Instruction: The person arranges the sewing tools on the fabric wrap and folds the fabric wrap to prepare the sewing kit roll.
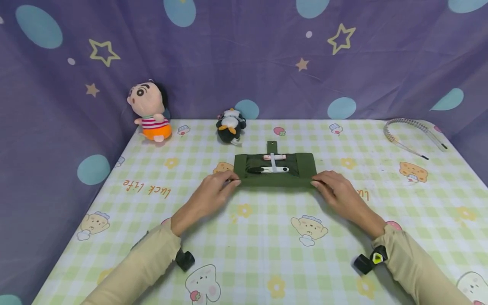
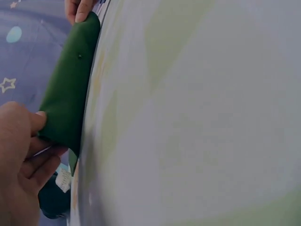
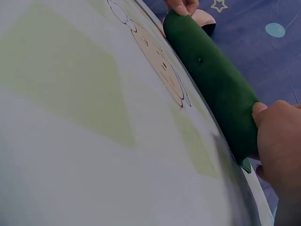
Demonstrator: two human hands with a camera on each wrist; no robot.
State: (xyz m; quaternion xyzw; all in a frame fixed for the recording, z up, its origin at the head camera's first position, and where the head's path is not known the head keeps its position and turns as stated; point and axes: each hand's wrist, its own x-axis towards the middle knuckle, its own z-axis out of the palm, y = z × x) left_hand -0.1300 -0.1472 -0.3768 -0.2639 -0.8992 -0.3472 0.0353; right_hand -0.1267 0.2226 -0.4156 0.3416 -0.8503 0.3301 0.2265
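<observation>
A dark green fabric roll-up pouch [image 1: 275,182] lies partly unrolled at the middle of the table, its near edge folded over. On its inner panel, a white elastic strap [image 1: 273,163] crosses a small pink-and-white item [image 1: 274,157] and a slim white tool with a black end [image 1: 276,170]; the kind of either is unclear. My left hand [image 1: 213,192] pinches the pouch's near left corner between thumb and fingers. At the near right corner, my right hand [image 1: 339,192] pinches the fold likewise. Both wrist views show the rounded green outside of the fold and a snap stud.
A snap tab [image 1: 272,147] sticks out from the pouch's far side. Behind stand a plush doll in orange shorts [image 1: 154,123] and a penguin plush [image 1: 230,126]. A headband [image 1: 406,123] lies at the back right. A checked cloth [image 1: 244,245] covers the table; a purple curtain hangs behind.
</observation>
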